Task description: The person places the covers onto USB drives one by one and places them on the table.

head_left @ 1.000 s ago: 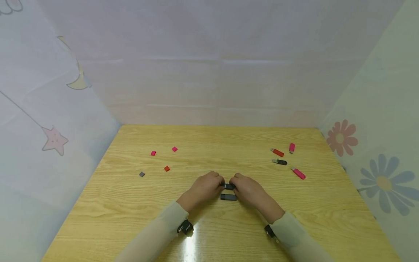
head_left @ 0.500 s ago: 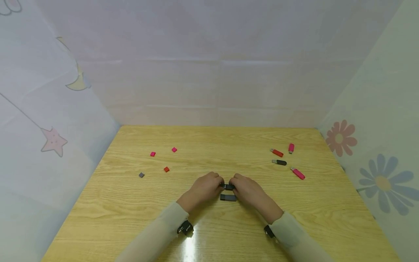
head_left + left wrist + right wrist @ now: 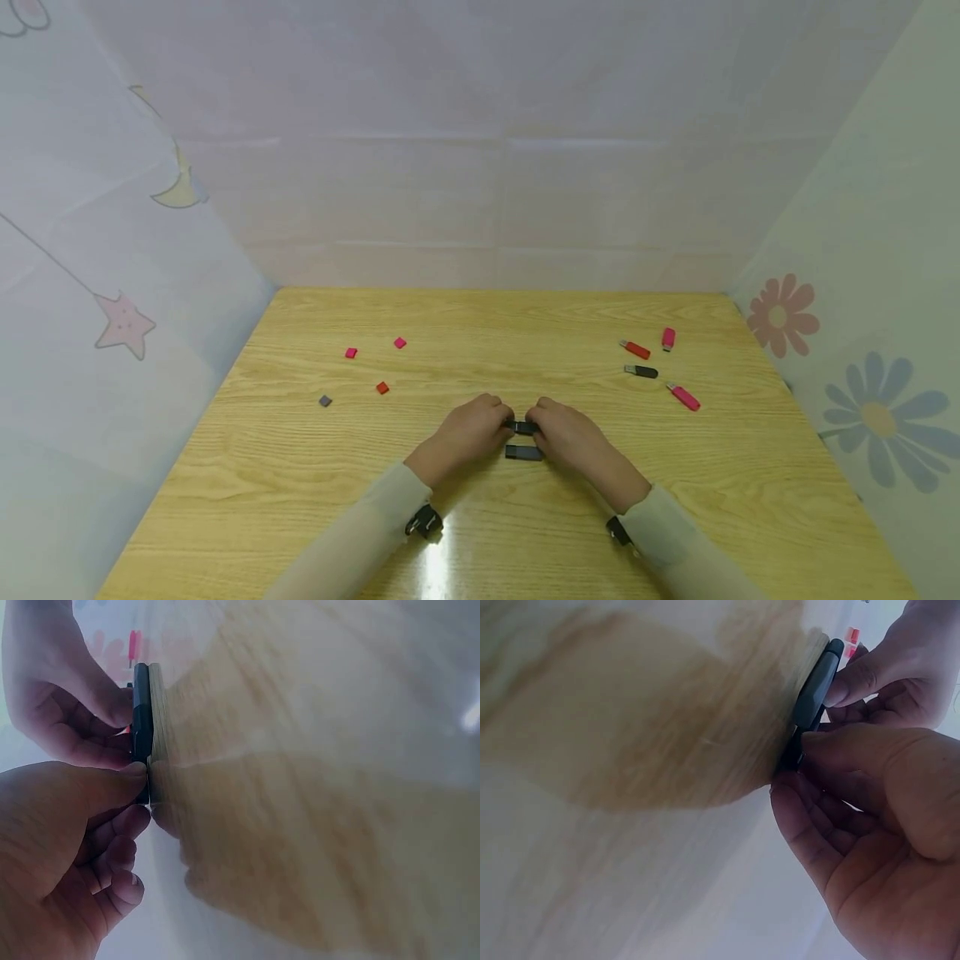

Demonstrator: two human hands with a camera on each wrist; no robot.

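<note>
Near the middle of the table (image 3: 480, 533), a black USB stick (image 3: 527, 427) is held between both hands. My left hand (image 3: 474, 427) pinches its left end with thumb and fingers. The other end is pinched by my right hand (image 3: 573, 440). Fingers hide both ends, so I cannot tell how its cap sits. A grey USB stick with a black cap end (image 3: 523, 452) lies just in front of it, close to both hands. In both wrist views the dark sticks overlap, low against the tabletop.
At the right lie a red USB stick (image 3: 637, 350), a dark grey one (image 3: 641, 372) and pink ones (image 3: 683, 397), plugs bare. Small caps lie at the left: pink (image 3: 351, 353), red (image 3: 382, 387) and grey (image 3: 325, 401). Printed sheets (image 3: 495, 192) rise behind the table and at both sides.
</note>
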